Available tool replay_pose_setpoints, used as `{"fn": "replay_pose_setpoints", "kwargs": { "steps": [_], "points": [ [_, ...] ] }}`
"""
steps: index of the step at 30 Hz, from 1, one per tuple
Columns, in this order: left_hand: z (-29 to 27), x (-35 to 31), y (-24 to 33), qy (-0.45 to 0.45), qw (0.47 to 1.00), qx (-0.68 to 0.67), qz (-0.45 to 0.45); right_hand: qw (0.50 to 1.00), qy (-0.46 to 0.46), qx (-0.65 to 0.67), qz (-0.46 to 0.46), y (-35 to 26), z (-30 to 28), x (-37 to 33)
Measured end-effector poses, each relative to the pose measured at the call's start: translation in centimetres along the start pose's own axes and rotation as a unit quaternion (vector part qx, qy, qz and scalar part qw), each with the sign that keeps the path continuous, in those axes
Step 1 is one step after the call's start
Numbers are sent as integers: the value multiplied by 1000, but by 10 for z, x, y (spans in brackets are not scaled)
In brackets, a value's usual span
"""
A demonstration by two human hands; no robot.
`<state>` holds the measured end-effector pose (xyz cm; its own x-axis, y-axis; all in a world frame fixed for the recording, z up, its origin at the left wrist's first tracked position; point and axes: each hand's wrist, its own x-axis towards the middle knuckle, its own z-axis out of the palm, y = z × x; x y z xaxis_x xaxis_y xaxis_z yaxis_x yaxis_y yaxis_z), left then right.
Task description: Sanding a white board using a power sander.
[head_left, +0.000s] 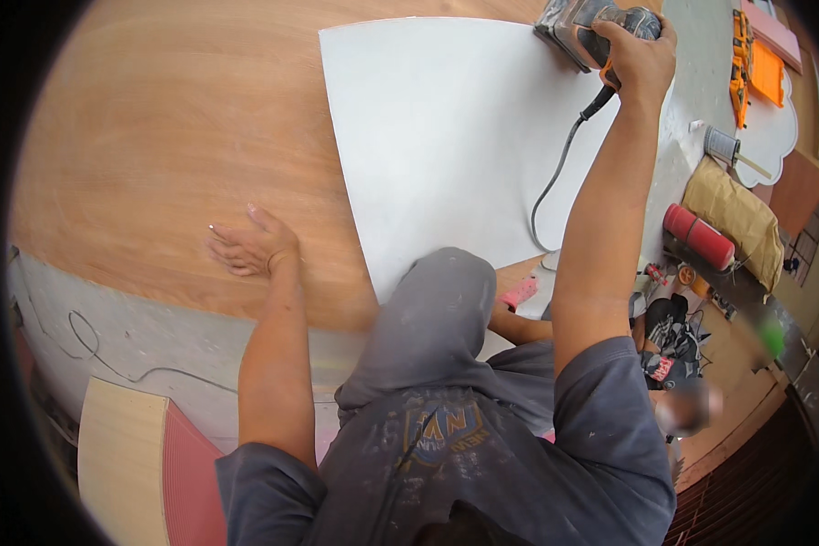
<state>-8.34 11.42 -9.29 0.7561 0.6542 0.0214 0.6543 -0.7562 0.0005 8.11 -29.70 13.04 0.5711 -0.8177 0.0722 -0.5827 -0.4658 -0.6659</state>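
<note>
A dark, dusty electric sander (pixel 573 35) rests on the upper right part of a white curved panel (pixel 446 136). My right hand (pixel 639 56) is wrapped round its body, and its black cord (pixel 562 164) loops down over the panel. The panel lies on a large brown wooden board (pixel 182 118). Flat on that board, left of the panel, my left hand (pixel 253 244) leans with its fingers spread, holding nothing. My knee covers part of the panel's lower edge.
To the right lie a red cylinder (pixel 698 237), brown paper (pixel 733 214), a can (pixel 721 146) and orange tools (pixel 742 68). Another person (pixel 673 337) is lower right, partly blurred. A pale panel with a pink ribbed side (pixel 123 455) stands lower left, near a thin cable (pixel 164 369).
</note>
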Motion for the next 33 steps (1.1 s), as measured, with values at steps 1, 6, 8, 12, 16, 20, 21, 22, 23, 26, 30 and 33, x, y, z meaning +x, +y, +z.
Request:
{"fn": "replay_pose_setpoints", "kwargs": {
  "steps": [1, 6, 8, 12, 16, 20, 21, 22, 23, 26, 30, 33],
  "points": [
    [0, -1, 2, -2, 1000, -1, 3, 1000, -7, -19, 23, -7, -3, -8],
    [6, 5, 13, -22, 999, 16, -32, 985, 23, -88, -149, -3, 27, -37],
    [13, 13, -6, -14, 999, 26, -23, 973, 5, -63, -222, -15, 59, -75],
    [5, 18, -3, -8, 999, 24, -38, 947, -182, -29, -264, -49, 73, -148],
    [6, 20, -3, 14, 999, 34, -27, 929, -233, -23, -285, -53, 65, -172],
    [-9, 18, 9, -31, 998, 14, -50, 953, -154, -11, -259, -29, 54, -137],
    [-10, 18, 10, -43, 997, 9, -59, 960, -132, -32, -245, -23, 52, -123],
    [-10, 18, 10, -43, 997, 10, -60, 965, -111, -53, -230, -17, 49, -106],
    [-11, 20, 7, -41, 998, 6, -54, 971, -96, -71, -209, -14, 44, -86],
    [-3, 20, 2, -29, 999, 3, -38, 985, -27, -87, -145, -8, 20, -32],
    [-6, 21, 1, -44, 997, 3, -59, 989, -5, -90, -117, 16, 3, 20],
    [1, 11, 14, -44, 998, -3, -43, 997, -8, -34, -63, 6, -28, 15]
  ]
}}
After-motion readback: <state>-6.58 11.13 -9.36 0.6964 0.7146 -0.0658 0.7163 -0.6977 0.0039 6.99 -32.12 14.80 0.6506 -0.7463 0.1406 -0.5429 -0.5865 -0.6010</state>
